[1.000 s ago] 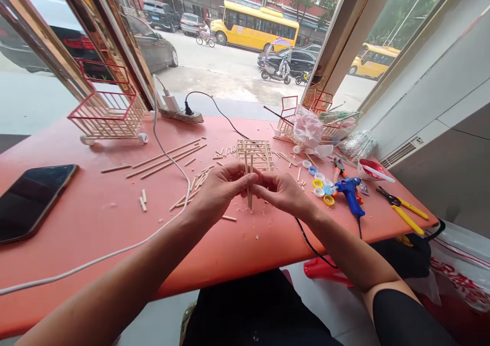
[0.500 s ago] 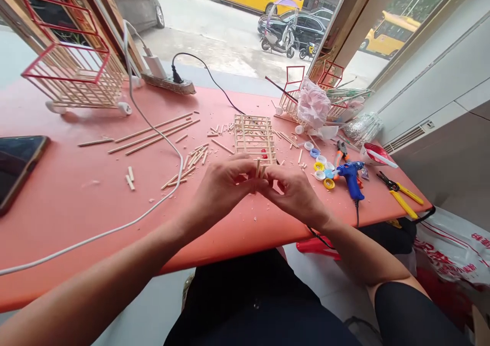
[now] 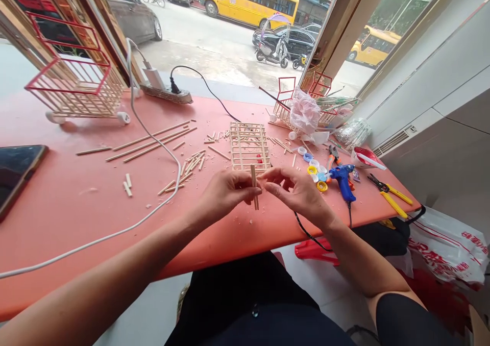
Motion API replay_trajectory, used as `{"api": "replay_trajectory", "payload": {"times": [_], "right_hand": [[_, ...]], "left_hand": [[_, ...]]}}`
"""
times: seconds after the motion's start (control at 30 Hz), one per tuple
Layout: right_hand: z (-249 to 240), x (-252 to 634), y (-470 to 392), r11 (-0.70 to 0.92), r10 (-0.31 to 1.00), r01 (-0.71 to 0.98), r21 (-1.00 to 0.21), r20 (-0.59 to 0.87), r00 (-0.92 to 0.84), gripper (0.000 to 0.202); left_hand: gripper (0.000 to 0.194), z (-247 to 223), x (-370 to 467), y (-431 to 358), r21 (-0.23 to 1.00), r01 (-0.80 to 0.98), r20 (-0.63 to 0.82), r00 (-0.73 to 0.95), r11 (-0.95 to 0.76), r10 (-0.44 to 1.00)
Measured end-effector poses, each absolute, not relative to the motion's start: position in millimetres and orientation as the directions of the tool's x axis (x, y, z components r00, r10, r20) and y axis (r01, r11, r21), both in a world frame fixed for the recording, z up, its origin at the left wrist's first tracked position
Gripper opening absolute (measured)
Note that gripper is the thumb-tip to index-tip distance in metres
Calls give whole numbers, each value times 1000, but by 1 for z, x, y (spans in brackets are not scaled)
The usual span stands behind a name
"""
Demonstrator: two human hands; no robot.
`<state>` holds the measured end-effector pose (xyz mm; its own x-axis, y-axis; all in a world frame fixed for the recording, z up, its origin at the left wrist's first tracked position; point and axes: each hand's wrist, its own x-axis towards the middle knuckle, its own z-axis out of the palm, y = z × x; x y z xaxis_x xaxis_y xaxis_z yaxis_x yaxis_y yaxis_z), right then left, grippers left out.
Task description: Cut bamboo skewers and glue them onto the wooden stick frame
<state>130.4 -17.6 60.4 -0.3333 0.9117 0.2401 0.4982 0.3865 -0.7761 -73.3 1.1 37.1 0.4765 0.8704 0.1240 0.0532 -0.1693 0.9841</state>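
"What did the left hand [image 3: 225,193] have, at the table [image 3: 206,249]?"

"Two sticks [image 3: 253,182], pinched between thumb and fingertips, side by side and nearly upright. Whether their lower ends met the tabletop, I couldn't tell."

"And the right hand [image 3: 302,195]?"

"Thumb and forefinger slightly parted, nothing visible between them. Its tips were just right of the pair, but the left hand was nearer, already gripping. I saw no obstacle in the small gap."

"What lay beyond?"

"A lattice frame [image 3: 248,156], just past the fingers, its long sides running away from the person; the sticks' upper ends overlapped its near edge in view. Cut pieces [image 3: 187,174] lay left, beside a white cord [image 3: 115,239]. Bottle caps [image 3: 322,186] and a blue glue gun [image 3: 343,176] sat beyond the right hand, off to its right, clear of the sticks."
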Motion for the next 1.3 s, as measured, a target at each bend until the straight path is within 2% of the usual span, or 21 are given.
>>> {"api": "replay_trajectory", "payload": {"times": [0.13,0.27,0.37,0.47,0.57,0.7,0.83,1.03,1.17,1.23,1.3], "right_hand": [[65,127,-13,322,915,434,-841,159,-371,20],[61,124,-9,261,918,387,-884,103,-384,28],[71,126,3,199,911,327,-924,51,-408,36],[89,127,27,188,914,279,-942,64,-401,39],[105,123,56,174,924,326,-929,39,-382,32],[112,112,85,98,923,395,-913,-65,-380,19],[113,104,105,91,930,475,-876,-96,-356,18],[112,98,117,87,914,576,-813,-165,-370,20],[110,95,114,121,914,594,-796,-144,-380,23],[108,94,114,136,913,606,-784,-138,-384,22],[105,94,116,147,915,616,-774,-130,-381,21]], "left_hand": [[24,34,-71,-1,987,69,89,533,-148,842],[18,35,-67,-4,983,84,89,562,-164,822],[25,40,-67,-5,995,45,51,569,-92,821],[30,41,-66,-6,1000,-13,5,558,3,830],[38,35,-64,-6,985,-102,-60,560,141,826],[47,24,-61,-3,913,-251,-143,540,320,830],[46,15,-60,0,861,-267,-227,561,433,796],[43,12,-59,4,797,-356,-265,519,487,813],[41,11,-59,8,760,-404,-273,510,508,815],[42,11,-58,8,775,-388,-267,514,498,815],[41,11,-58,6,852,-293,-246,508,434,825]]}}
